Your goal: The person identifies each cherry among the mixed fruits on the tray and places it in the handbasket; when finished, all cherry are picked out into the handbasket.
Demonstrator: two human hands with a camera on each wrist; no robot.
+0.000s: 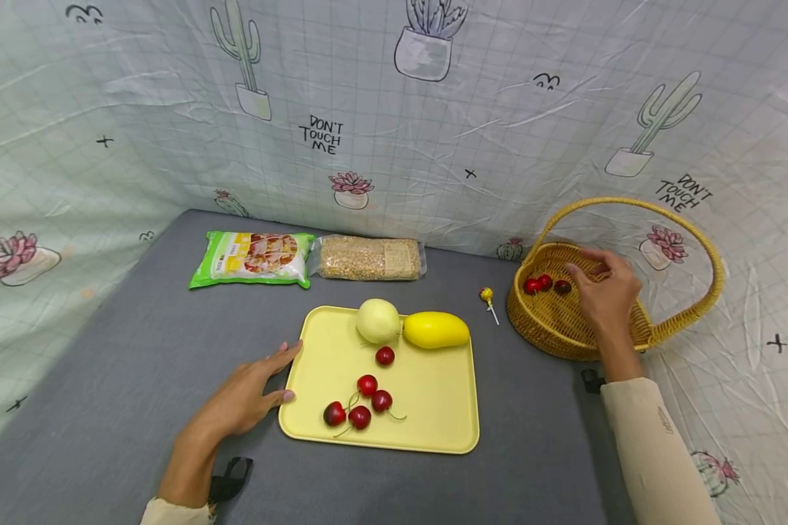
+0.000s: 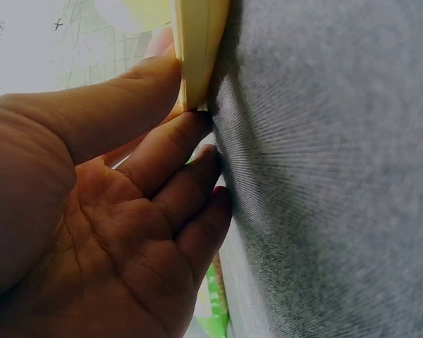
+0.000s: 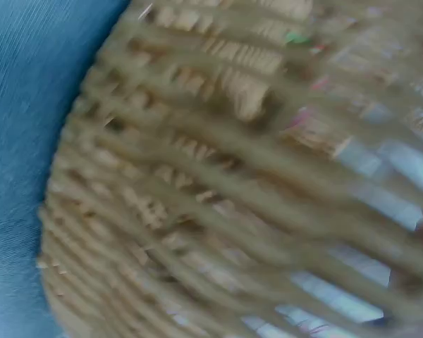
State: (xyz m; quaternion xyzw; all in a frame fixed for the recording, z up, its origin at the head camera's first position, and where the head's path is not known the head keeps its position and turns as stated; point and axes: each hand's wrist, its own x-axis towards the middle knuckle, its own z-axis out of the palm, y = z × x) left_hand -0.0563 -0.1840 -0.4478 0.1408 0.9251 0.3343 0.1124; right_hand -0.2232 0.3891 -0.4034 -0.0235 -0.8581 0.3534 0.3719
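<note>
1. While the left hand (image 1: 236, 399) rests at the near-left side of the yellow tray (image 1: 427, 412), its fingers (image 1: 284, 358) are extended and relaxed, the thumb and forefinger touching the rim.
2. Over the wicker basket (image 1: 541, 334) is the right hand (image 1: 609, 292), fingers (image 1: 600, 257) slightly bent and released, thumb and forefinger apart (its wrist view is mostly blurred weave).
3. Just left of the right fingers, three cherries (image 1: 546, 281) lie inside the basket; whether the thumb touches the darkest one, I cannot tell.
4. Right of the left fingers, five loose cherries (image 1: 367, 386) lie on the tray, four clustered toward its front edge and one farther back.
5. Beyond that single cherry, still right of the left fingers, a pale round fruit (image 1: 377, 321) sits beside a yellow oblong fruit (image 1: 435, 329).
6. Left of the right fingers, outside the basket, a lollipop (image 1: 487, 294) lies on the gray counter (image 1: 125, 408).
7. Beyond the left fingers, a green-edged bag (image 1: 252, 259) lies beside a clear bag of grains (image 1: 368, 259).
</note>
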